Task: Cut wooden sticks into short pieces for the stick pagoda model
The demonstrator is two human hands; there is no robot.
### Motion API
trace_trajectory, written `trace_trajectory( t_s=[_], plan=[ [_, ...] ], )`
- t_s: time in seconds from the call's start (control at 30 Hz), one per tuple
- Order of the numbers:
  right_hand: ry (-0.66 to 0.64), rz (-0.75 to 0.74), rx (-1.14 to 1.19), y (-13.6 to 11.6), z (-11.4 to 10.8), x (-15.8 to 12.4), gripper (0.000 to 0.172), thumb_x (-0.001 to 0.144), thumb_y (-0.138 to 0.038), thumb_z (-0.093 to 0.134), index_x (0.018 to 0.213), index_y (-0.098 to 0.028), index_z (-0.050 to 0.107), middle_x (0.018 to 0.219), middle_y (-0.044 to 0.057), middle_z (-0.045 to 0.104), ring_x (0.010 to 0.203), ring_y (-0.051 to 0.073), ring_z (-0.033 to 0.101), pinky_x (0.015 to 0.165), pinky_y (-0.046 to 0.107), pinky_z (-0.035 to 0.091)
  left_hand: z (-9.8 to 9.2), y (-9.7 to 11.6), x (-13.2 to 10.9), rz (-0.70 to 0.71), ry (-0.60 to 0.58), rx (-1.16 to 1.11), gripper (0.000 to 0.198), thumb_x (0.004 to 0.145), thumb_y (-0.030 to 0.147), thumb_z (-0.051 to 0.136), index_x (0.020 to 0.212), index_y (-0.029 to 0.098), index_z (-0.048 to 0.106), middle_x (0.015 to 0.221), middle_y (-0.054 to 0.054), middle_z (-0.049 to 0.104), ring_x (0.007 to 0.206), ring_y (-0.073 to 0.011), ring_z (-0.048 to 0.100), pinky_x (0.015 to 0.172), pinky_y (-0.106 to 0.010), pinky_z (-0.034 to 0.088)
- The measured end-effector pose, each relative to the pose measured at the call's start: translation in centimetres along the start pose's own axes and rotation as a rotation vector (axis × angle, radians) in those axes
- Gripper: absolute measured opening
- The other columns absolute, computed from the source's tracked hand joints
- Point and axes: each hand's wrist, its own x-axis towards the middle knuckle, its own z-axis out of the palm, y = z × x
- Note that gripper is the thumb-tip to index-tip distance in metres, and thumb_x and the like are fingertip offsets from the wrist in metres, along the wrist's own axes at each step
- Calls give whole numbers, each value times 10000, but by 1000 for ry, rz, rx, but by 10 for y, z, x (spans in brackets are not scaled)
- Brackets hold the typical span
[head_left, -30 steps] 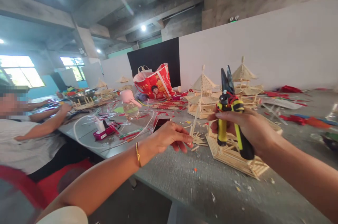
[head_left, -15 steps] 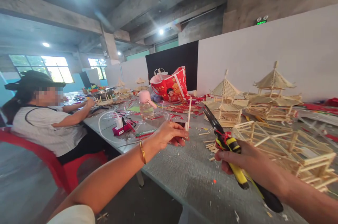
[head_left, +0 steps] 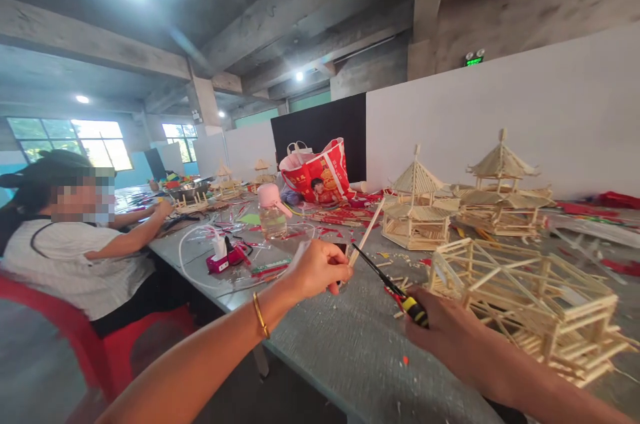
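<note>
Thumb and fingers of my left hand (head_left: 323,269) are closed on a thin pale wooden stick (head_left: 369,229), which slants up to the right. My right hand (head_left: 445,327) grips a pair of shears (head_left: 414,309) with yellow-and-black handles. Their dark, narrow blades point up and left, with the tips close beside the stick. Whether the blades touch it, I cannot tell. Just right of my right hand stands an open frame of wooden sticks (head_left: 530,291) with crossing diagonals on top.
Two stick pavilions (head_left: 416,211) stand behind the frame. A pink-lidded bottle (head_left: 273,211), a magenta power strip (head_left: 224,259) and a red bag (head_left: 320,174) are on the grey table (head_left: 345,351), among red scraps and short stick pieces. At left, a person (head_left: 75,257) sits working.
The stick has tilted from nearly upright to a rightward slant. My right hand has turned the shears, bringing the blade tips left and down to the stick. The view has shifted slightly.
</note>
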Motion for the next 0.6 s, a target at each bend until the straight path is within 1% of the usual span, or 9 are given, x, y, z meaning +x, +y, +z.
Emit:
trace_trajectory(
  t_s=[0.07, 0.17, 0.3, 0.43, 0.53, 0.6],
  plan=[
    [-6, -14, -28, 1, -1, 0, 177, 765, -177, 378, 899, -120, 478, 849, 105, 576, 800, 227, 537, 697, 301, 346, 1, 2, 0, 17, -20, 28, 161, 659, 292, 576, 657, 132, 591, 515, 20, 562, 401, -66, 531, 402, -167, 342],
    [-2, -17, -40, 4, -2, 0, 175, 767, -177, 371, 892, -120, 479, 850, 104, 567, 795, 223, 529, 709, 309, 345, 1, 6, 0, 25, -52, 45, 157, 666, 288, 570, 657, 132, 587, 513, 21, 557, 398, -65, 526, 406, -166, 338],
    [-1, -32, -15, 5, -2, 2, 119, 735, -145, 372, 801, -134, 470, 763, 75, 558, 693, 179, 511, 624, 266, 341, 2, 8, -1, 75, -69, 82, 159, 684, 287, 547, 663, 135, 587, 562, 8, 588, 414, -64, 534, 422, -167, 346],
    [-5, -59, 21, 11, 0, 3, 87, 712, -125, 381, 730, -154, 461, 653, 36, 533, 600, 144, 488, 553, 232, 323, 2, 6, 0, 121, -68, 155, 175, 697, 297, 535, 649, 139, 591, 514, 20, 564, 418, -69, 535, 444, -170, 357],
    [9, -128, 56, 18, 1, 4, 69, 693, -128, 417, 698, -165, 475, 634, 23, 532, 579, 137, 487, 543, 220, 326, 1, 6, 2, 133, -79, 181, 168, 700, 285, 527, 651, 139, 594, 530, 16, 574, 419, -69, 536, 457, -173, 368],
    [21, -133, 30, 18, 1, 5, 75, 698, -133, 417, 707, -162, 485, 671, 35, 546, 611, 150, 500, 564, 227, 337, 1, 7, 3, 133, -81, 196, 167, 701, 275, 521, 651, 135, 596, 537, 7, 584, 420, -70, 536, 463, -177, 374]
  ],
)
